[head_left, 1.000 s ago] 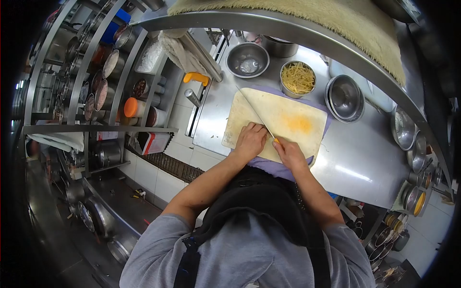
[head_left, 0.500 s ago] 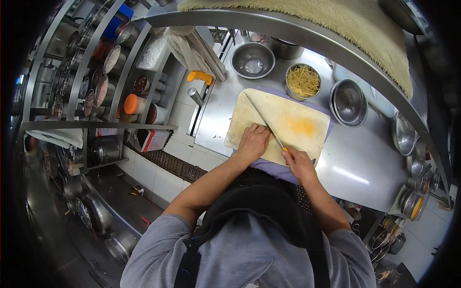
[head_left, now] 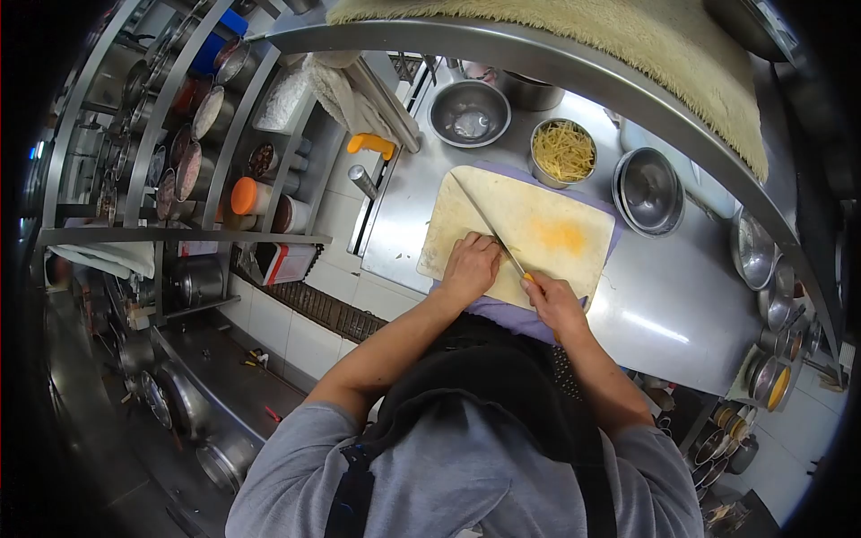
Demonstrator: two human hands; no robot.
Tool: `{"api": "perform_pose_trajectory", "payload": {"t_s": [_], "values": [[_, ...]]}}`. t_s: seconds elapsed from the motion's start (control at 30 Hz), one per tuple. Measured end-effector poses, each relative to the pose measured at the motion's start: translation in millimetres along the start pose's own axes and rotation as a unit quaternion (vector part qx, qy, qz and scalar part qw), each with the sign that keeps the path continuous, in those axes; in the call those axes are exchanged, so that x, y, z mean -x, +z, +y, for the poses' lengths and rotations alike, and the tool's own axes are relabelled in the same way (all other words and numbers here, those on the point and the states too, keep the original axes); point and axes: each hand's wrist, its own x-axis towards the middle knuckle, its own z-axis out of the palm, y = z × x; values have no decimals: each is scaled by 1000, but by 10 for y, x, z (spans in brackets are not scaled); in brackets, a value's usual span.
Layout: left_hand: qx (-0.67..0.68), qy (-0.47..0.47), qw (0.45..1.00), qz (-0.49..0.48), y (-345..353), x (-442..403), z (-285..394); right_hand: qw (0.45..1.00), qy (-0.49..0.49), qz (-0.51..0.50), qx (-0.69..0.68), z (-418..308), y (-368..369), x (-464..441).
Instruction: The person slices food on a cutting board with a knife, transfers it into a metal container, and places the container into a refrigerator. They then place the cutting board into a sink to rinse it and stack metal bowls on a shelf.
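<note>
A long kitchen knife point(head_left: 485, 216) with an orange handle slants across the pale cutting board point(head_left: 439, 242). My right hand point(head_left: 553, 300) is wrapped round its handle, at the board's near right part. Just left of the blade, my left hand point(head_left: 473, 267) rests on the board with its fingers curled and pressed down. Whatever lies under those fingertips is too small and hidden to name. An orange stain point(head_left: 563, 235) marks the board's right half. Purple cloth point(head_left: 513, 320) shows beneath the board's edges.
Behind the board stand a steel bowl point(head_left: 469, 114) and a pot of yellow-green strips point(head_left: 563, 152). Stacked steel bowls point(head_left: 649, 191) sit to the right on the steel counter point(head_left: 664, 296). A steel shelf point(head_left: 574, 54) crosses overhead; a rack point(head_left: 134, 179) of containers is at left.
</note>
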Motion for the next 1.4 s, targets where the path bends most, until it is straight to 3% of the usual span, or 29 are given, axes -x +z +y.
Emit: {"api": "perform_pose_trajectory", "payload": {"t_s": [0.07, 0.3, 0.4, 0.57, 0.77, 1.0, 1.2, 1.4], "values": [[0, -2, 1000, 1, -1, 2, 3, 991, -113, 57, 41, 60, 114, -129], [-3, 0, 1000, 11, -27, 10, 18, 998, -33, 39, -23, 84, 58, -52], [3, -4, 1000, 8, 2, 13, 16, 999, 29, -17, -18, 76, 5, 7], [-4, -12, 1000, -14, 4, 13, -7, 998, -55, 34, -5, 40, 173, -225], [71, 9, 997, 12, -232, 18, -18, 1000, -19, 22, -5, 9, 133, -202], [37, -7, 999, -21, -204, 121, -23, 999, -48, 25, 6, -21, 106, -155], [11, -14, 1000, -14, -128, 120, -26, 999, -6, 13, 32, 32, -102, 184], [0, -8, 1000, -11, -93, 96, -12, 994, -58, 16, 86, 19, -121, 322]]}}
